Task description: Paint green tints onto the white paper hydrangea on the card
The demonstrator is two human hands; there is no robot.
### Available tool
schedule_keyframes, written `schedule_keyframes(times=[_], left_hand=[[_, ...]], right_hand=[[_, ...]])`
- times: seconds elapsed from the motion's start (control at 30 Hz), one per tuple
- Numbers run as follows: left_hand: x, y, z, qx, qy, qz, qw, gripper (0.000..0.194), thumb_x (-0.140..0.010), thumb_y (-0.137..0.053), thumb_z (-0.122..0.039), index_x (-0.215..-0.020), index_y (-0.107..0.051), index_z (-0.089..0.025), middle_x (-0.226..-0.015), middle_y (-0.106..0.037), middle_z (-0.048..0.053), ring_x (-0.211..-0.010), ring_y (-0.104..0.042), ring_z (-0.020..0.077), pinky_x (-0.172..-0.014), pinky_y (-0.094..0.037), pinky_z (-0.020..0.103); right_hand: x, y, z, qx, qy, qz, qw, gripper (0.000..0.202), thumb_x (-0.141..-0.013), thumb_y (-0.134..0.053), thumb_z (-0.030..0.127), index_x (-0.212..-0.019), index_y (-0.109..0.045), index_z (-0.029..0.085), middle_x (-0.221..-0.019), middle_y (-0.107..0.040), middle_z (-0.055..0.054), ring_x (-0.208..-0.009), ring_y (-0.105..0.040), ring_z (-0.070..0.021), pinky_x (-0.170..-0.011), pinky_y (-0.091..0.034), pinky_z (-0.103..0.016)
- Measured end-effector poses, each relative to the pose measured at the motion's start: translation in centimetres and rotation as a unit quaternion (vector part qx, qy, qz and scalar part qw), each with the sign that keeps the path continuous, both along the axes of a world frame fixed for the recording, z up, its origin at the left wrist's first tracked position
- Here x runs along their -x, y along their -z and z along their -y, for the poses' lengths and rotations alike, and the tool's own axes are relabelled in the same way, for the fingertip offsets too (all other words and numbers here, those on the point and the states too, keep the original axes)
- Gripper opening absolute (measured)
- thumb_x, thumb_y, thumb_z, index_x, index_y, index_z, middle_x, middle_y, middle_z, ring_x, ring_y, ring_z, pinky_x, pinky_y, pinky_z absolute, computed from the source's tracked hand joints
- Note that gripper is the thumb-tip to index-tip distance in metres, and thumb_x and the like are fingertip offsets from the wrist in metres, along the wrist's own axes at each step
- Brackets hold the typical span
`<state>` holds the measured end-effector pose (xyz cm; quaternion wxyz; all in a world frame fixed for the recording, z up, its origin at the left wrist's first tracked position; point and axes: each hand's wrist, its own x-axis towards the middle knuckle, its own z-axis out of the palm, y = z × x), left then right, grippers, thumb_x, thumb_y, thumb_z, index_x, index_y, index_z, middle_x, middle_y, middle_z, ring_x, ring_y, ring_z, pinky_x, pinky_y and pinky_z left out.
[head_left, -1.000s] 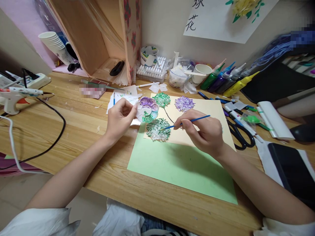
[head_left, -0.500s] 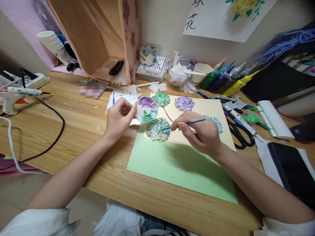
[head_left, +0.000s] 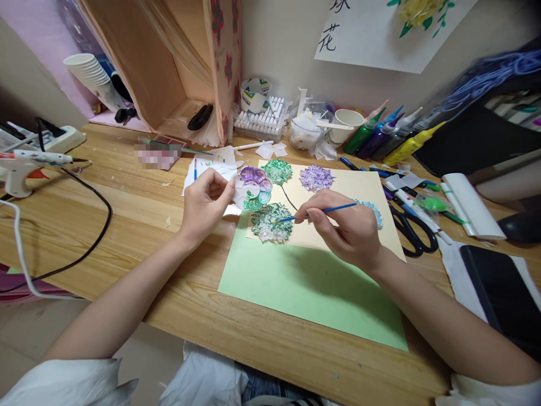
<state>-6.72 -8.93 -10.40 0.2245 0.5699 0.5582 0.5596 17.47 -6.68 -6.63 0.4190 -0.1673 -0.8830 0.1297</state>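
My left hand pinches the edge of a flower-shaped paint palette with purple, green and pale blue paint in its wells. In my right hand is a thin blue paintbrush, its tip at a green and white textured flower. That flower lies at the left of a cream sheet, lower part still white. Also on the sheet are a green flower with a dark stem, a purple flower and a blue flower, partly hidden behind my right hand.
Green paper lies under the cream sheet. Black scissors, markers and a phone lie to the right. Paint bottles, a paper cup and a marker box line the back. A glue gun with its cord sits left.
The brush and my right hand have shifted very slightly to the right over the green and white flower. My left hand and the palette stay in place.
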Motion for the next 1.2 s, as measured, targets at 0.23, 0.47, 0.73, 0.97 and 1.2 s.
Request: schedule_keyframes(times=[0.23,0.47,0.73,0.97,1.2], left_hand=[[0.03,-0.04,0.01,-0.001,0.000,0.002,1.000,0.027,-0.080,-0.066,-0.038,-0.067,-0.050,-0.021,-0.060,-0.059,-0.001,-0.055,-0.060,0.0139,-0.050,-0.050,0.027],[-0.03,-0.13,0.10,-0.003,-0.004,-0.005,1.000,0.026,-0.081,-0.066,-0.036,-0.068,-0.050,-0.021,-0.060,-0.059,-0.001,-0.055,-0.060,0.0131,-0.051,-0.049,0.026],[-0.08,-0.17,0.12,0.007,-0.001,0.002,1.000,0.026,-0.081,-0.066,-0.036,-0.068,-0.050,-0.020,-0.060,-0.059,-0.001,-0.056,-0.060,0.0130,-0.051,-0.048,0.025],[-0.16,-0.10,0.26,0.011,0.003,-0.002,1.000,0.024,-0.082,-0.065,-0.035,-0.069,-0.051,-0.020,-0.061,-0.060,-0.002,-0.056,-0.060,0.0114,-0.052,-0.047,0.023],[-0.31,-0.33,0.39,0.012,0.012,0.003,1.000,0.025,-0.081,-0.066,-0.035,-0.069,-0.051,-0.020,-0.061,-0.060,-0.002,-0.055,-0.060,0.0115,-0.051,-0.047,0.023]], right_hand=[[-0.04,-0.06,0.02,0.009,0.018,-0.027,0.999,0.016,-0.092,-0.045,0.014,-0.086,-0.060,0.018,-0.071,-0.068,-0.005,-0.065,-0.062,-0.0135,-0.060,-0.049,-0.028],[0.05,0.00,-0.06,-0.014,0.004,0.012,1.000,0.016,-0.092,-0.046,0.014,-0.085,-0.060,0.019,-0.070,-0.068,-0.004,-0.065,-0.062,-0.0138,-0.060,-0.050,-0.028],[0.00,-0.20,0.03,-0.011,-0.001,0.014,1.000,0.016,-0.092,-0.046,0.014,-0.086,-0.059,0.019,-0.071,-0.067,-0.004,-0.065,-0.061,-0.0137,-0.061,-0.050,-0.029],[-0.29,-0.07,0.19,0.008,0.010,-0.075,0.997,0.018,-0.093,-0.043,0.017,-0.094,-0.060,0.022,-0.078,-0.069,-0.005,-0.073,-0.063,-0.0164,-0.066,-0.050,-0.033],[0.25,0.15,0.04,0.004,0.011,-0.032,0.999,0.017,-0.091,-0.044,0.014,-0.095,-0.060,0.021,-0.080,-0.069,-0.006,-0.074,-0.064,-0.0165,-0.066,-0.051,-0.032]])
